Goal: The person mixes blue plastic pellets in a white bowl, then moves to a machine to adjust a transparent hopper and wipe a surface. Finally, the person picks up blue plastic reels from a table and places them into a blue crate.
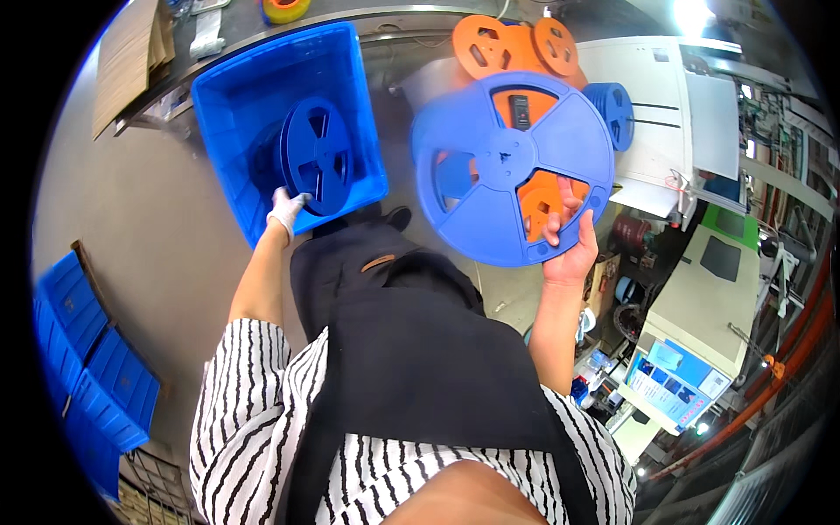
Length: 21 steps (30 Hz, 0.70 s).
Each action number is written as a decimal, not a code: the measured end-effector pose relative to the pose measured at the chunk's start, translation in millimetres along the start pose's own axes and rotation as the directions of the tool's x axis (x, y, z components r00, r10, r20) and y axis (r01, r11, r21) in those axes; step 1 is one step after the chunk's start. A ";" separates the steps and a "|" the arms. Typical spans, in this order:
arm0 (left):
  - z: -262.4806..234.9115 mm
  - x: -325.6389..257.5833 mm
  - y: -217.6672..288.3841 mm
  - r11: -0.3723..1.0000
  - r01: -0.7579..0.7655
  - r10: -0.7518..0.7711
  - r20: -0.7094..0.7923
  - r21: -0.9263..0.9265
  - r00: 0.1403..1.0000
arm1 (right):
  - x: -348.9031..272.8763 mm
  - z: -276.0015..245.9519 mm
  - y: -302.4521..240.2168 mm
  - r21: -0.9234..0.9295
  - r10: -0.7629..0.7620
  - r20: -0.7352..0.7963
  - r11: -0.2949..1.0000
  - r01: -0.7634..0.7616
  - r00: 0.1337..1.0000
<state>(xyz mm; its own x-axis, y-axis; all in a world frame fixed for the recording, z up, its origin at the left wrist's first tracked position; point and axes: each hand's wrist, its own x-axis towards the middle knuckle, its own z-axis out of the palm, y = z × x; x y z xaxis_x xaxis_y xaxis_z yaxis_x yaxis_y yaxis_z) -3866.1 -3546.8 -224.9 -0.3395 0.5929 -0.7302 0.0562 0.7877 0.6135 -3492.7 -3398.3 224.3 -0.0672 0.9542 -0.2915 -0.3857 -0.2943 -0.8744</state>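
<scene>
Large blue plastic reel (pixel 512 166) with a spoked round face is held up flat toward the camera by the right hand (pixel 569 245), which grips its lower right rim: the thumb lies over the front face through one of the cut-outs and the fingers curl behind, closed firmly on the edge. Behind this reel, through its openings and above it, several orange plastic reels (pixel 512 44) show, stacked on a grey surface, and a smaller blue reel (pixel 617 109) stands just beside them on the right. The left hand (pixel 287 210), in a white glove, reaches down into a deep blue plastic crate (pixel 227 87) on the floor and rests on the lower rim of a dark blue reel (pixel 315 156) that stands upright on edge inside the crate; the fingers bend around that rim, though how tightly they close cannot be told from this view. The person wears a black apron over a black-and-white striped shirt. More blue crates (pixel 83 359) sit stacked at the far left, well apart from both hands, and a pale machine cabinet (pixel 700 297) stands to the right.
</scene>
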 end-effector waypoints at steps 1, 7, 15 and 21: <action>-0.7 -8.3 22.1 0.949 0.192 -0.129 -0.247 0.248 0.960 | -2.1 -5.0 -1.4 0.046 -0.015 0.041 0.999 0.013 0.999; -31.7 -107.0 196.0 0.579 -0.623 0.805 -0.248 0.526 0.538 | -7.7 -16.8 -5.3 0.369 -0.019 0.236 0.927 -0.072 0.972; -52.7 -219.3 308.5 -0.123 -0.759 0.965 0.255 0.639 0.058 | -4.9 -6.9 5.7 0.593 0.078 0.268 0.772 -0.228 0.960; -66.0 -222.2 295.8 -0.167 -0.934 0.909 0.417 0.314 -0.023 | 11.6 32.0 6.9 0.528 0.114 0.416 0.777 -0.342 0.902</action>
<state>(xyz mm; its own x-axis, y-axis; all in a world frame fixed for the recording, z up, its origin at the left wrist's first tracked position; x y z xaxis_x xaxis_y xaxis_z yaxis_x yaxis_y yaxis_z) -3836.0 -3456.6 138.7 0.4498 0.7721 0.4489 0.6029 -0.6333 0.4852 -3525.6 -3387.5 227.3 -0.4875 0.8495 -0.2017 -0.7630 -0.5268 -0.3747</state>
